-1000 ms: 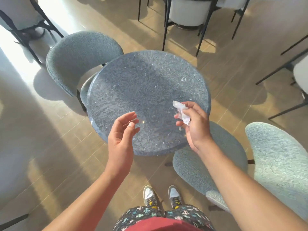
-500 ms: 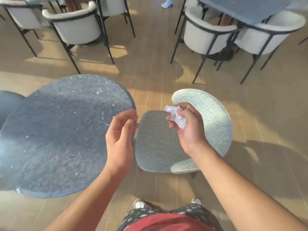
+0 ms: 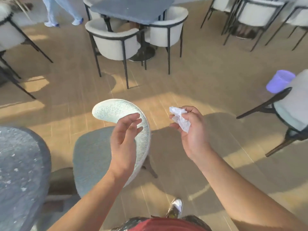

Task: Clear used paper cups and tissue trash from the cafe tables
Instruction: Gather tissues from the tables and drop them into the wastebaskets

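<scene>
- Two hands up front. The right hand pinches a crumpled tissue between thumb and fingers, with the wad sticking out past the fingertips. The left hand is loose, fingers relaxed, holding nothing.
- Where's the tissue relative to the worktop?
- Off it. It's in the air over the floor, well apart from the round worktop. That one is cut off by the left and bottom of the frame. Pale flecks near its right edge could be crumbs or surface pattern, can't tell.
- Step?
- My read: tissue pickup is done and this is the carry-out. Next it needs a bin, and none is in view. Or collect more on the way: a purple cup stands far right, at the left edge of a pale surface.
- Worktop or seat?
- Can't tell. It's cropped by the frame, with dark legs under it. Can't tell either whether the cup is paper or used.
- Which hand takes it?
- Left is free, but the cup sits to the right. I'd tuck the tissue deeper into the right palm, or turn and reach with the left.
- Anything else hidden?
- A grey chair sits under the left hand, its seat partly covered by the forearm. Further off are white armchairs round a square table whose top is cut off at the upper frame edge. Someone's legs show top left, cropped. The edges are blurred.
</scene>
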